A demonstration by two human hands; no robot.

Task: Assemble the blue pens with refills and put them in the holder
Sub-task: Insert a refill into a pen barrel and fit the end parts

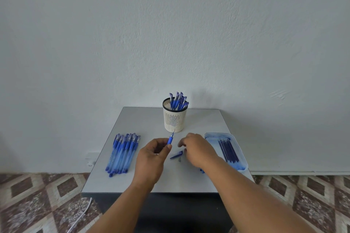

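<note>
A: What lies left of the left grip?

B: A row of translucent blue pen barrels (122, 154), slim tubes with darker rubbery sleeves, side by side on the smooth grey table (198, 119).

A: And the left grip itself?

B: The left hand (151, 159) has thumb and fingers curled round a blue pen (170, 139), pinching its lower barrel. The pen tilts up and away, its thin metal tip bare and pointing toward the holder (173, 119), a cream slotted cup with a dark rim, beyond both grips, with capped blue pens standing in it.

A: Between the grips?

B: A blue cap (177, 154) lies flat on the table, and just beside it a small grey piece, too small to identify.

A: The right grip?

B: The right hand (198, 149) hovers palm down over the cap with fingers loosely bent, holding nothing that I can see. Right of it, a clear plastic tray (240, 157) holds thin dark blue refills (228, 150) lying parallel.
</note>
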